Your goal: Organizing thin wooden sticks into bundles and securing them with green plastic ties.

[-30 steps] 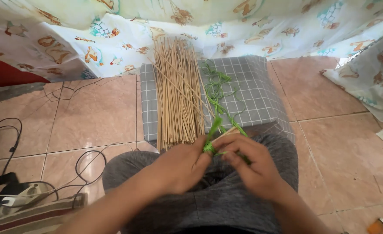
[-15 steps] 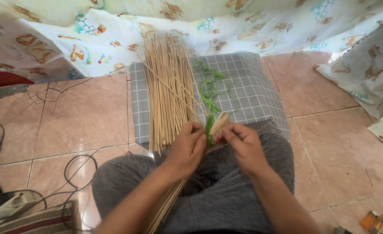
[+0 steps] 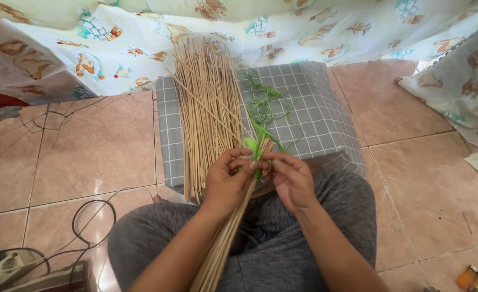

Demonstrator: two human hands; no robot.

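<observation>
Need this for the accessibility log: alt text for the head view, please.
Both hands, left hand and right hand, wind green string around one end of a bundle of thin sticks over a seated person's lap. More loose sticks lie on a grey checked cushion on a tiled floor.

The person's left hand (image 3: pixel 229 181) and right hand (image 3: pixel 289 181) are covering the spot where the green cord (image 3: pixel 260 111) is meeting the bundle of thin sticks (image 3: pixel 225 238), so the wrap itself is staying hidden. The bundle's lower end is running off the bottom edge. The black cables (image 3: pixel 87 216) and a white power strip (image 3: pixel 1 267) are being cut off at the left and bottom edges. Small orange objects (image 3: pixel 474 277) in the bottom right corner are appearing too small and cropped to identify.
</observation>
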